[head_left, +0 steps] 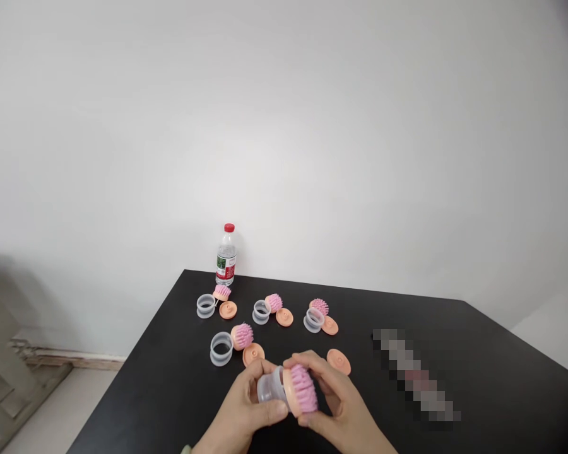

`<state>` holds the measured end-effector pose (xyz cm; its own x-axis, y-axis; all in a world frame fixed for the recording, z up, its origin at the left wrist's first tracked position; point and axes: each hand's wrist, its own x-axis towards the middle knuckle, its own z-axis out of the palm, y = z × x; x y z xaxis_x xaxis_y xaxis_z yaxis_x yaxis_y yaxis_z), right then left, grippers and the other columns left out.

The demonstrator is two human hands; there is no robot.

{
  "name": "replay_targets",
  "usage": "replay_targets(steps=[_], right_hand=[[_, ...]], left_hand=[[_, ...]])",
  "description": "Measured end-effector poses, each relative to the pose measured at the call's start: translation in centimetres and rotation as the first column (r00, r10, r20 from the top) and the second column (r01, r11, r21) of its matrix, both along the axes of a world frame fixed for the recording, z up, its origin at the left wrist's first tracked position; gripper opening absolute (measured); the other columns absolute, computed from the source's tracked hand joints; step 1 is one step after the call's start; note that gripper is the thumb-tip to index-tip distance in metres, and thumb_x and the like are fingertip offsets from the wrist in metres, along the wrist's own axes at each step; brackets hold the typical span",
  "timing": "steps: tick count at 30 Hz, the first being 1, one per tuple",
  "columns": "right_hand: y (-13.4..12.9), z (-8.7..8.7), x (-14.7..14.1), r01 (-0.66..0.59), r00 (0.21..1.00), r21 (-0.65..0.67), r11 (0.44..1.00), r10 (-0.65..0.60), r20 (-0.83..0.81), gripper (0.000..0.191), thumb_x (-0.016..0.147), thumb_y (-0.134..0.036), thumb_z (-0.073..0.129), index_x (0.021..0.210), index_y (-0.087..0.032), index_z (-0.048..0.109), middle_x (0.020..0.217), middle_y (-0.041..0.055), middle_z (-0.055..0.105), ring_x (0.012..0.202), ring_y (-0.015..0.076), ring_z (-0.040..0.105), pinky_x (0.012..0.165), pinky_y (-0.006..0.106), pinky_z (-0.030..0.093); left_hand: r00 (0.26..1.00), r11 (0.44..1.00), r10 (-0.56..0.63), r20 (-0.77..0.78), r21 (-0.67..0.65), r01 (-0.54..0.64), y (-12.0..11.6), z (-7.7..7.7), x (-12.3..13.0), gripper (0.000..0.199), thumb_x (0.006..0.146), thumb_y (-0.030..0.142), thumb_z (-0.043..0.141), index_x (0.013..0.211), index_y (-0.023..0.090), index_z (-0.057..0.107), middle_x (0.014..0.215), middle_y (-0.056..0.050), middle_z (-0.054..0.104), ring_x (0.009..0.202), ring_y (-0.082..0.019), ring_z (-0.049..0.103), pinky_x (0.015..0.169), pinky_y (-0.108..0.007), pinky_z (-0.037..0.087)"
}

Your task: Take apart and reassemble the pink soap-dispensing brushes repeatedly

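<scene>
The brush head (pixel 303 391) has pink bristles and a peach base.

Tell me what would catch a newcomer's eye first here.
Most likely the pink-bristled brush head, bright against the black tabletop, held in the right hand against a clear plastic cup in the left hand. Next, the red-capped water bottle standing at the table's back edge by the white wall.
</scene>
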<state>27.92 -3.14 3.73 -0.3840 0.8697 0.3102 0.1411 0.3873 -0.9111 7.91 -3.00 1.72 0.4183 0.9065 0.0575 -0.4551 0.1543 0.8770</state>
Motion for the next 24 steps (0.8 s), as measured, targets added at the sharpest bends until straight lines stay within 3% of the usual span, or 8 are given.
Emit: replay_targets(steps=[5, 13, 18, 24], right_hand=[[0.1, -0.9, -0.1, 0.058, 0.998, 0.000, 0.998, -0.058, 0.004, 0.058, 0.076, -0.033, 0.083, 0.130, -0.032, 0.062, 0.128, 0.0104, 0.067, 0.124, 0.0330, 0.060, 0.107, 0.048, 0.045], [0.1, 0.2, -0.7, 0.035, 0.998, 0.100, 0.994, -0.040, 0.052, 0.055, 0.070, -0.017, 0.080, 0.122, -0.030, 0.068, 0.124, 0.0095, 0.068, 0.117, 0.0311, 0.064, 0.101, 0.040, 0.051], [0.0, 0.5, -1.0, 0.048, 0.997, 0.112, 0.993, -0.054, 0.053, 0.055, 0.069, -0.016, 0.083, 0.120, -0.031, 0.069, 0.119, 0.0082, 0.068, 0.112, 0.0305, 0.064, 0.099, 0.042, 0.051], [-0.1, 1.0, -0.9, -0.014, 0.995, 0.130, 0.991, 0.001, 0.100, 0.049, 0.066, -0.008, 0.086, 0.107, -0.031, 0.071, 0.111, 0.0038, 0.068, 0.104, 0.0255, 0.064, 0.094, 0.036, 0.050]], left_hand=[[1.000, 1.000, -0.016, 0.004, -0.002, 0.016, 0.0, -0.3, 0.1, 0.056, 0.054, 0.047, 0.093, 0.089, 0.015, 0.063, 0.078, 0.000, 0.058, 0.069, -0.011, 0.046, 0.066, -0.026, 0.030], [0.999, 0.997, -0.033, -0.031, 0.073, 0.035, 0.4, -0.7, 0.0, 0.058, 0.056, 0.052, 0.091, 0.089, 0.017, 0.060, 0.079, 0.001, 0.055, 0.069, -0.011, 0.043, 0.066, -0.027, 0.028], [0.998, 0.997, -0.023, -0.055, 0.078, 0.027, 0.3, -0.3, -0.1, 0.056, 0.056, 0.051, 0.091, 0.087, 0.016, 0.061, 0.079, 0.002, 0.052, 0.068, -0.010, 0.042, 0.065, -0.026, 0.027], [0.994, 0.997, -0.021, -0.109, 0.070, 0.029, 0.0, 0.2, -0.2, 0.052, 0.055, 0.048, 0.091, 0.084, 0.017, 0.061, 0.077, 0.004, 0.051, 0.067, -0.010, 0.040, 0.063, -0.025, 0.027]])
